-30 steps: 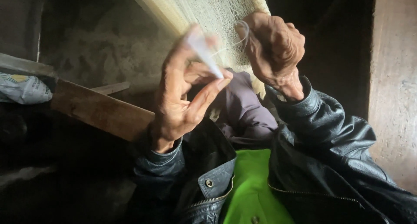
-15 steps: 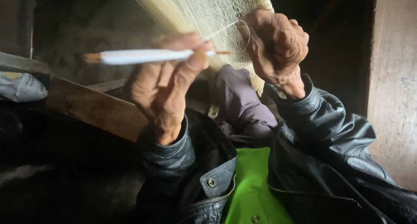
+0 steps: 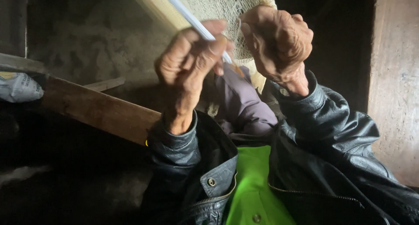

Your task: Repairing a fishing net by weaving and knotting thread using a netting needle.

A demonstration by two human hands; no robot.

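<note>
netting needle [image 3: 192, 21]: upper end cut off by the top edge; tip hidden behind my fingers [image 3: 205, 55].
net [image 3: 218, 7]: mesh runs past the top edge.
thread: too fine to trace at my right hand [image 3: 279, 44].

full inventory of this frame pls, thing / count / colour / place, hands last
netting: 1, pale cream mesh, top centre, hanging behind both hands
netting needle: 1, long, white, slanting from the top edge down to the left hand's fingers
wooden plank: 1, brown, left, slanting down towards the left sleeve
sack: 1, grey-white, far left edge
wall: 1, rough grey, upper left
wooden post: 1, reddish brown, right edge
purple cloth: 1, centre, below the hands
green garment: 1, bright green, bottom centre
jacket: 1, black leather, both arms
left hand: pinching the needle
right hand: closed against the netting
</note>
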